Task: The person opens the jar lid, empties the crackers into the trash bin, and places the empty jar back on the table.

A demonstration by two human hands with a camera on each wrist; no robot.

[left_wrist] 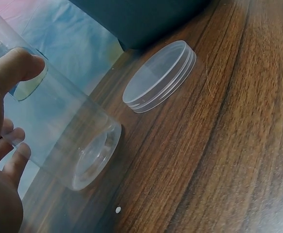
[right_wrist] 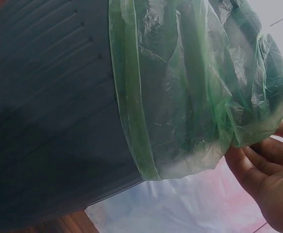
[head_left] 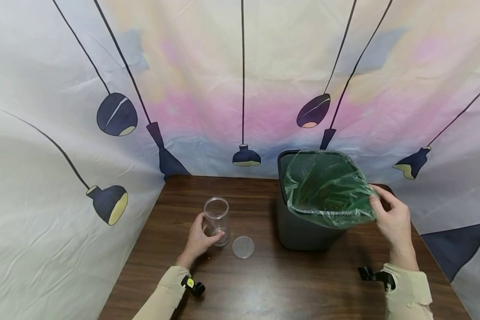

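A clear plastic jar (head_left: 217,213) without its lid stands on the table at the left, and my left hand (head_left: 200,239) grips its side between thumb and fingers. Its round clear lid (head_left: 243,247) lies flat on the wood just right of the jar. My right hand (head_left: 394,221) pinches the edge of a green plastic bag (head_left: 324,182) at the bin's right rim. That bag lines a dark grey trash bin (head_left: 304,231) and folds over its rim, as the right wrist view shows. Part of the right fingertips is hidden by the bag.
The brown wooden table (head_left: 264,289) carries the bin at its back right. A tiny white bit (left_wrist: 118,210) lies near the jar. Behind the table hangs a cloth (head_left: 208,89) printed with lamps. Each wrist wears a small black camera mount.
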